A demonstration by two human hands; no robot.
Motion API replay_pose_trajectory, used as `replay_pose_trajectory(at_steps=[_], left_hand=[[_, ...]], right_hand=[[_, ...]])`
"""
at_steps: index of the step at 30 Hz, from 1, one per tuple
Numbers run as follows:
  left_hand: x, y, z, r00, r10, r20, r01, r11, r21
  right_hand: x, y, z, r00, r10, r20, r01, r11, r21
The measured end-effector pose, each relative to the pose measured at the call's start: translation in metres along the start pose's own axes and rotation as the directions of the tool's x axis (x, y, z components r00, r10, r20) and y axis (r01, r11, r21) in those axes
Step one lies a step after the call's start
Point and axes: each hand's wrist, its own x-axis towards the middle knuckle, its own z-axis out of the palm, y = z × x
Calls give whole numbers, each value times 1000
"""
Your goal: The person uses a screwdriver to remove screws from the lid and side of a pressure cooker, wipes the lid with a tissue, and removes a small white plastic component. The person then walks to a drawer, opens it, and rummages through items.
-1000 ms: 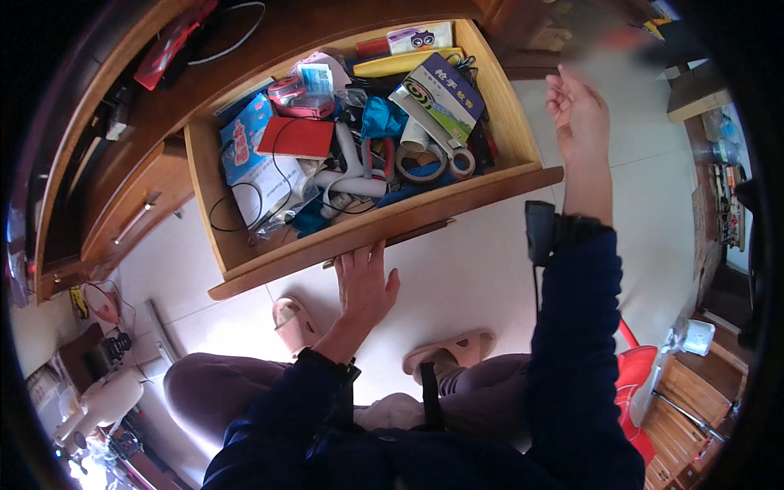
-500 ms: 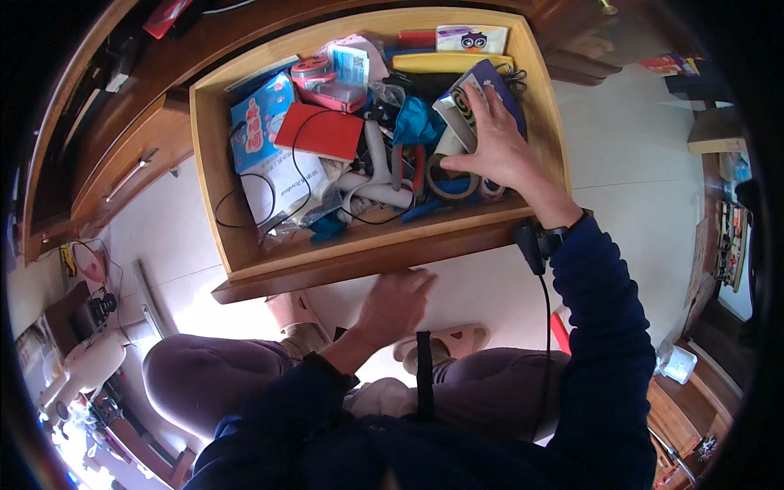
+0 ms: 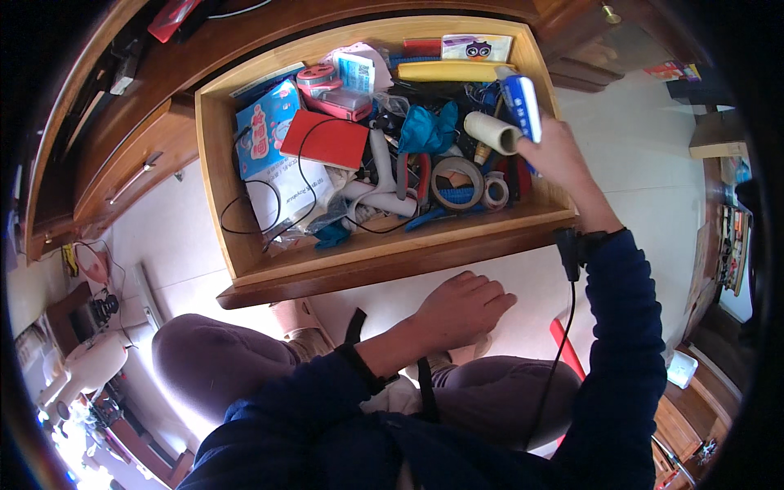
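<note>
In front of the drawer, my left hand (image 3: 467, 309) hangs with its fingers curled in, nothing visible in them. My right hand (image 3: 563, 159) is over the drawer's right side, closed on a slim blue-and-white box (image 3: 521, 108) seen nearly edge-on. Next to its thumb lies a pale cardboard tube (image 3: 490, 132); whether the thumb touches it I cannot tell. Below the tube are a wide tape roll (image 3: 456, 181) and a smaller roll (image 3: 495, 191). A crumpled teal pouch (image 3: 427, 128) sits to the left.
The open wooden drawer (image 3: 392, 266) also holds a red notebook (image 3: 323, 139), a blue booklet (image 3: 268, 122), a pink tape dispenser (image 3: 331, 96), a yellow case (image 3: 449, 72), a white plastic handle (image 3: 381, 167) and a thin black cable (image 3: 304, 192). A cabinet (image 3: 135, 167) stands at the left.
My right hand has closed on the blue-and-white box and moved right, lifting it and uncovering the tube and tape rolls. My left hand has moved right.
</note>
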Motion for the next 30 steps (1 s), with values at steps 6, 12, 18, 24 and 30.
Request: replay_pose_trajectory(at_steps=[6, 12, 18, 24, 30], left_hand=[[46, 24, -41, 993, 117, -1, -117, 993, -3], [103, -8, -86, 841, 57, 538, -199, 958, 208], [148, -96, -110, 778, 24, 628, -404, 784, 471], [184, -127, -30, 738, 283, 613, -576, 737, 353], [198, -146, -46, 614, 144, 776, -626, 687, 368]], right_hand=[[-2, 39, -21, 985, -32, -168, 57, 988, 144], [-8, 50, -9, 980, -201, 8, 172, 855, 490], [-31, 90, 15, 910, -207, -359, 108, 955, -277], [-31, 105, 43, 976, 155, -154, -136, 983, 126], [-43, 91, 30, 958, 51, -282, -59, 998, -21]])
